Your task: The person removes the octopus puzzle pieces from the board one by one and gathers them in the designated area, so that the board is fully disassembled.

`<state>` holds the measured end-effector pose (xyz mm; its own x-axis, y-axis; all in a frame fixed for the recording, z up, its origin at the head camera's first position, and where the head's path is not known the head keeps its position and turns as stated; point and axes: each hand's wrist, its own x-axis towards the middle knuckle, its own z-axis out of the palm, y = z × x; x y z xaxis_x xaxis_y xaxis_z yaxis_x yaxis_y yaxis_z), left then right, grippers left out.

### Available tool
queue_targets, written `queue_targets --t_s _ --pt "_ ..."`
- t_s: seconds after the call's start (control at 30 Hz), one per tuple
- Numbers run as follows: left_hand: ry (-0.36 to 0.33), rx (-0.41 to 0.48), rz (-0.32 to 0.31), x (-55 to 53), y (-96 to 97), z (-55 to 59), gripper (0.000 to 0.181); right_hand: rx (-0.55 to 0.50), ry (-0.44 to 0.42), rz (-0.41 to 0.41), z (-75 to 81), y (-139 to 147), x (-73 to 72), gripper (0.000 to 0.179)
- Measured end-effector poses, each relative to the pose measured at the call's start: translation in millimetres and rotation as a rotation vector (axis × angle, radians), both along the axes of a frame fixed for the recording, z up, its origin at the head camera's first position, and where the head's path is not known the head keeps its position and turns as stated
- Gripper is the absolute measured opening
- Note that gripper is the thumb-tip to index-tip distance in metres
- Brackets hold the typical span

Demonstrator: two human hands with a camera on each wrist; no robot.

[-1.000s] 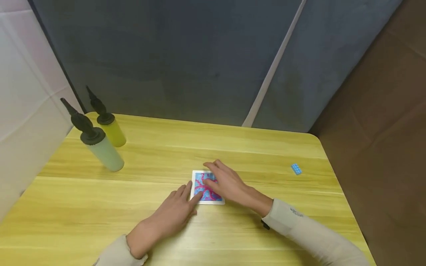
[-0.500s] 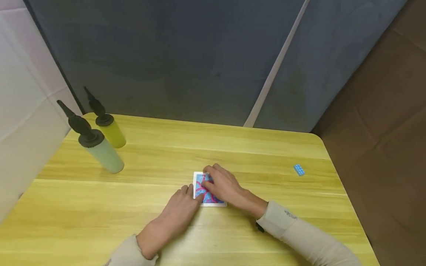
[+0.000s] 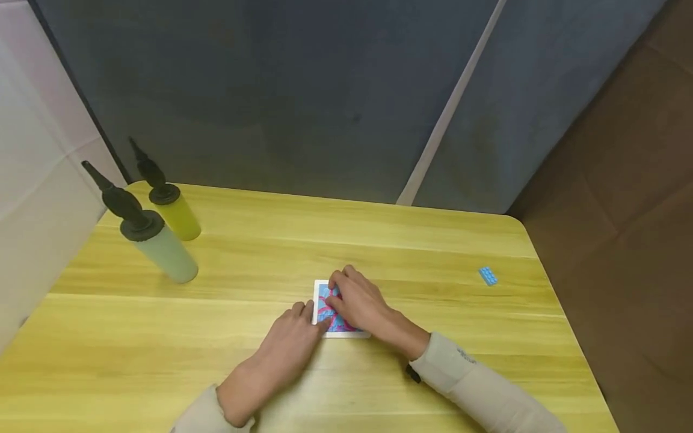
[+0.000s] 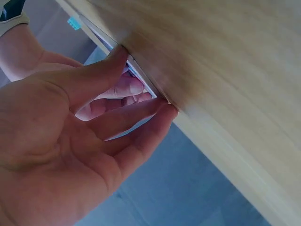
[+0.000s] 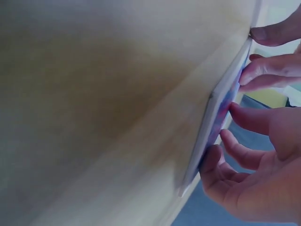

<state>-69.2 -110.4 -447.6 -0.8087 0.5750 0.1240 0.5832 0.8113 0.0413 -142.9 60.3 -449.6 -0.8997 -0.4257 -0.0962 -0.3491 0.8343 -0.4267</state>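
Touching the squarish card point(image 3: 327, 313) with unclenched fingers, the left hand point(image 3: 291, 341) had it at two o'clock. The nearer right hand point(image 3: 360, 304) covered its three-o'clock side; whether pinching, I couldn't tell.

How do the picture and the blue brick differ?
The picture looks larger than the brick. The picture has a flat, white-bordered pink-and-blue face; the brick is a plain blue oblong with raised studs. The left hand and right hand both touch the picture, while no hand is on the brick, which lies further right. Both show blue and are on the table.
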Motion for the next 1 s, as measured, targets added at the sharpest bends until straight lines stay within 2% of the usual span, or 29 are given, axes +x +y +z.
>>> queue_targets --t_s 0.1,0.27,0.43,0.6,0.83,1.0 --pt "-0.029 0.006 -0.012 -0.8 -3.0 1.4 0.035 0.010 -0.025 -0.004 0.9 -3 0.0 0.026" --pt "-0.034 0.057 -0.040 -9.3 -7.9 2.5 0.023 0.020 -0.049 -0.034 6.3 -7 -2.7 0.028" --pt "-0.054 0.073 -0.062 -12.8 -10.7 0.8 0.022 0.043 -0.073 -0.037 10.2 -8 -2.9 0.029" --pt "-0.071 0.096 -0.048 -11.5 -11.1 1.1 0.021 0.051 -0.095 -0.024 12.1 -9 -4.9 0.028" --pt "-0.096 0.114 -0.033 -11.1 -10.8 2.2 0.016 0.009 -0.160 -0.063 14.0 -9 -12.3 0.025" --pt "-0.108 0.127 -0.029 -11.2 -10.7 1.3 0.015 -0.006 -0.174 -0.068 14.4 -8 -14.4 0.024"
